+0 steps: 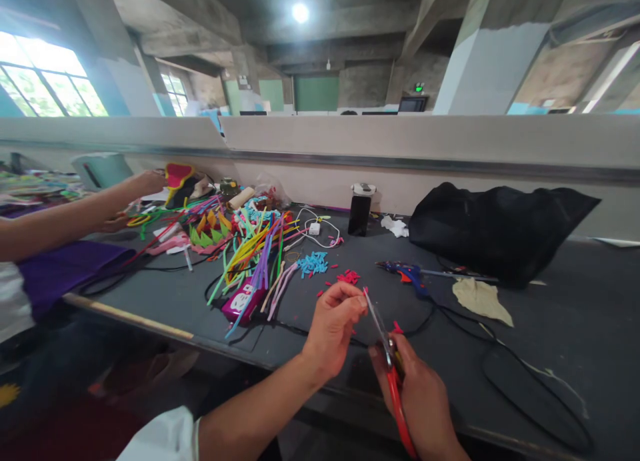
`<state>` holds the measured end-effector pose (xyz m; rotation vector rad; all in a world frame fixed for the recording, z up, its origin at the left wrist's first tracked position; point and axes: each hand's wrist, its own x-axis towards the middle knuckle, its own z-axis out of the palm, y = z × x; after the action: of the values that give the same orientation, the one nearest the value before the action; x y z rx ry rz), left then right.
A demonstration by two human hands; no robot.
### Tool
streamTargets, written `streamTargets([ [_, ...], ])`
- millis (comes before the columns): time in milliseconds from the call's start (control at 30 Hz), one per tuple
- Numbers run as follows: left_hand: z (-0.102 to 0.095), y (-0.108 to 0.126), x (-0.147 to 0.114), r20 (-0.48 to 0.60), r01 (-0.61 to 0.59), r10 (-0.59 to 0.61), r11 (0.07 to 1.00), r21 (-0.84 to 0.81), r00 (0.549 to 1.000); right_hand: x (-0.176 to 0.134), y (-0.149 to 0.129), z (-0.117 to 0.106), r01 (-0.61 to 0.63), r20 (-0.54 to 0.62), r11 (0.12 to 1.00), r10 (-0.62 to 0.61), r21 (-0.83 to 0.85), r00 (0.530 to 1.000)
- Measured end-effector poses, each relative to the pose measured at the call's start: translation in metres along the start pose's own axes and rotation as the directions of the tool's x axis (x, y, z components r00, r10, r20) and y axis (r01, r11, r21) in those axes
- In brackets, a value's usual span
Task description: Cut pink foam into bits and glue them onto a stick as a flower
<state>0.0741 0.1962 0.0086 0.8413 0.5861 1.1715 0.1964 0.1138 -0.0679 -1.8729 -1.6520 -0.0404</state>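
My left hand (pixel 331 331) is pinched shut, its thumb and fingertips closed on a small pinkish-red piece (pixel 365 290) that looks like pipe cleaner. My right hand (pixel 423 391) grips scissors (pixel 393 374) with red handles, blades pointing up and away from me. The blade tips are right beside the pinched piece; whether they touch it I cannot tell. Short red pieces (pixel 349 276) lie in a loose pile just beyond my left fingertips. Behind and left of them sits a heap of short blue pieces (pixel 313 264). Another red bit (pixel 397 327) lies near the scissors.
Long coloured pipe cleaners (pixel 260 248) lie over a purple box (pixel 243 302) on the left. A blue glue gun (pixel 414 276) with a trailing cord, beige cloth (pixel 481 300), black bag (pixel 495 228) and phone (pixel 359 214) stand rightward. A co-worker's arm (pixel 90 214) reaches in from the left.
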Motion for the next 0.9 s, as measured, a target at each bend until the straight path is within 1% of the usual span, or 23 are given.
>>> streamTargets([
  [200, 0.0, 0.0, -0.001, 0.004, -0.016, 0.016, 1.0, 0.008, 1.0, 0.0, 0.0, -0.001, 0.04, -0.036, 0.999, -0.04, -0.012, 0.999],
  [433, 0.0, -0.003, -0.002, 0.008, -0.01, 0.01, 1.0, 0.012, 1.0, -0.004, 0.005, 0.003, 0.055, -0.047, 0.992, -0.06, -0.112, 0.997],
  [500, 0.0, -0.003, -0.002, 0.014, -0.009, 0.009, 1.0, 0.018, 1.0, -0.005, 0.006, 0.004, 0.047, -0.052, 0.992, -0.054, -0.113, 0.997],
  [600, 0.0, -0.003, 0.0, 0.014, -0.014, 0.014, 0.999, 0.033, 1.0, -0.003, 0.005, 0.003, 0.018, -0.033, 1.0, -0.019, -0.013, 0.999],
  [733, -0.007, -0.005, 0.012, 0.007, -0.009, 0.008, 0.994, 0.112, 1.0, 0.004, -0.001, -0.009, -0.042, 0.002, 0.972, 0.042, 0.232, 0.999],
  [833, -0.018, -0.013, 0.025, 0.019, -0.02, 0.016, 0.972, 0.233, 1.0, 0.008, -0.005, -0.019, -0.062, 0.022, 0.94, 0.058, 0.336, 0.998],
  [900, -0.027, -0.018, 0.036, 0.02, -0.05, 0.046, 0.91, 0.412, 0.999, 0.007, -0.004, -0.023, -0.081, 0.041, 0.928, 0.071, 0.363, 0.997],
])
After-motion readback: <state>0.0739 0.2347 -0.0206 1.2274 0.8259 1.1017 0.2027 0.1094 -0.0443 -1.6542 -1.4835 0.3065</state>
